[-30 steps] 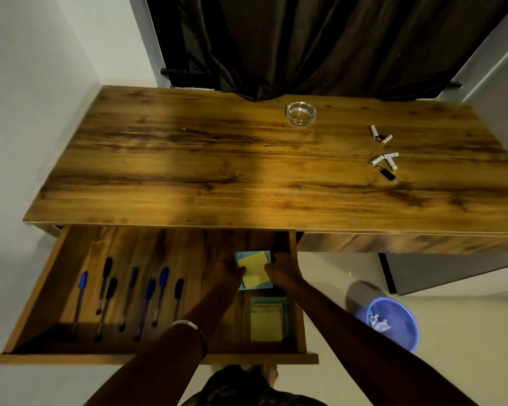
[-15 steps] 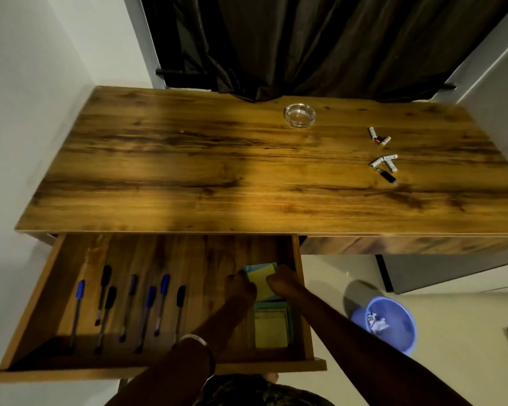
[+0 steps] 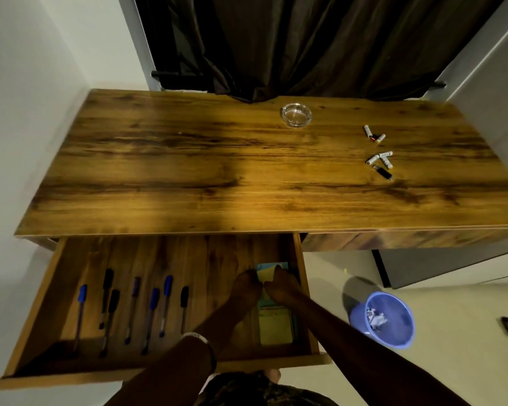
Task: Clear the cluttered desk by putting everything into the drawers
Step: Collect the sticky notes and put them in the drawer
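A: What is the biggest thing here?

B: The wooden counter (image 3: 247,171), with a dark curtain (image 3: 305,39) hanging behind it. Under the counter's front edge, on the left, the drawer (image 3: 304,288) stands pulled open.

A: And beside the counter?

B: A blue bin (image 3: 389,319) on the floor, in front of the counter to the right of the drawer, with crumpled paper in it.

A: The hands?

B: Both reach into the drawer's right end. The left hand (image 3: 247,287) and the right hand (image 3: 282,285) sit side by side on a stack of sticky notes (image 3: 266,273), yellow over blue. Whether each grip pinches the stack or only presses it, I cannot tell.

A: What else is in the drawer?

B: A second yellow pad (image 3: 274,326), nearer than the stack, and a row of pens (image 3: 135,306) to the left.

A: On the counter itself?

B: A glass ashtray (image 3: 296,114) near the back edge, and towards the right end several batteries (image 3: 380,158) close together.
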`<state>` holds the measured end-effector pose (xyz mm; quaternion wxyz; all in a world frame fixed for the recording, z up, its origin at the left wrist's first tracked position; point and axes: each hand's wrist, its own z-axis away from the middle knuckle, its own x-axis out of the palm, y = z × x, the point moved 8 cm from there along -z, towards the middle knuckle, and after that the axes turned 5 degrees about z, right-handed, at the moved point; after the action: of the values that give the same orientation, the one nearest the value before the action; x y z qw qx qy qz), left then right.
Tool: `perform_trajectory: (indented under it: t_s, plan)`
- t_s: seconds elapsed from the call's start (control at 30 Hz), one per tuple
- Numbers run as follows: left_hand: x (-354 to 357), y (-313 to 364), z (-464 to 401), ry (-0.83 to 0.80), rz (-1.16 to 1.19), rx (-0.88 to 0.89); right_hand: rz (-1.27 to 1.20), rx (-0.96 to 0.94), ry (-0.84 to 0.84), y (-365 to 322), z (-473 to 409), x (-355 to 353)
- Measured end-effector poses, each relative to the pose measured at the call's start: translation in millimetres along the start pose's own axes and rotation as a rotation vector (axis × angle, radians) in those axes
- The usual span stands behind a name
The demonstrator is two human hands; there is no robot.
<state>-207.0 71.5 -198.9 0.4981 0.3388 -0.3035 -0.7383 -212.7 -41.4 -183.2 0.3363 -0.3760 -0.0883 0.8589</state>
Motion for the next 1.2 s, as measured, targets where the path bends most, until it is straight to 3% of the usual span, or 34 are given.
perform_trajectory:
  t_s: [0.17, 0.3, 0.43, 0.57, 0.73, 0.9, 1.0, 1.2]
  plan:
    - [-21.5, 7.5, 9.4, 0.011, -0.074, 0.038, 0.048, -0.104, 0.09, -19.7, 11.2, -13.9]
    - [-50.2, 26.3, 19.8, 0.136, -0.368, 0.171, 0.09, -0.203, 0.113, -38.8, 13.2, -18.8]
    - [-72.9, 32.2, 27.9, 0.174, -0.401, 0.237, 0.205, -0.337, 0.116, -67.6, 20.4, -21.9]
    - [-110.4, 34.9, 40.5, 0.327, -0.671, 0.197, 0.398, -0.472, 0.153, -96.9, 29.7, -22.1]
    - [-140.6, 29.7, 59.9, 0.382, -0.749, 0.136, 0.632, -0.609, 0.109, -128.1, 35.4, -9.3]
    - [-165.1, 31.6, 92.1, 0.555, -0.684, 0.201, 0.683, -0.798, 0.102, -155.1, 47.4, 6.1]
    - [-169.6, 13.3, 126.2, 0.642, -0.566, 0.027, 0.732, -0.842, 0.035, -163.2, 59.7, 18.9]
    - [-161.0, -14.2, 196.1, 0.839, -0.375, -0.089, 0.843, -1.021, -0.013, -172.1, 96.4, 42.0]
